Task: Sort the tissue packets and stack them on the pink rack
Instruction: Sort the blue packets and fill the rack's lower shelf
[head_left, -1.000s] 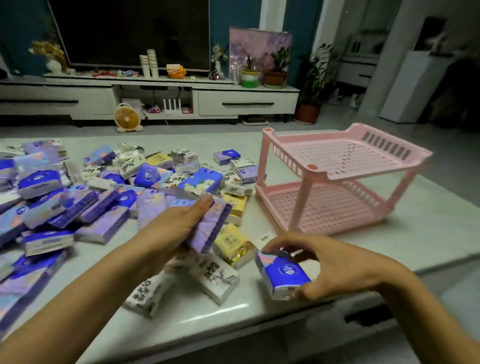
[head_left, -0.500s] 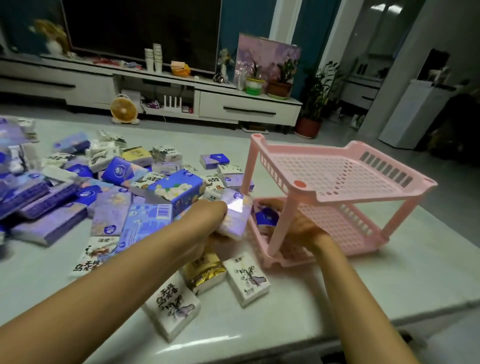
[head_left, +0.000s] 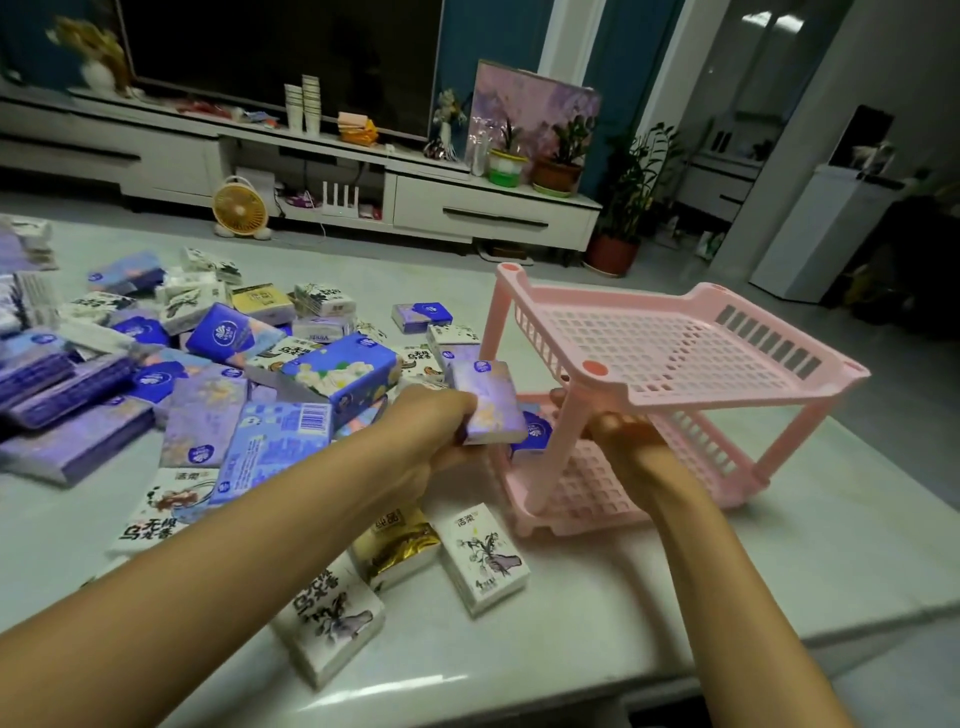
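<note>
Gripping a lavender packet, the left hand crowds the pink rack, risking a knock; the right hand has an unclear hold.

We see the pink rack in matt moulded plastic with a perforated grid, the tissue packets in glossy printed plastic film, a gold packet at lower centre shining like foil, and the pale tabletop smooth, polished and reflective.

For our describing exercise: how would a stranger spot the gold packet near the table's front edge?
Find the pink rack. Left of its nearest foot, three packets lie by the table's front edge. The gold packet is the middle one, shiny foil between two white ink-drawn packets.
</note>
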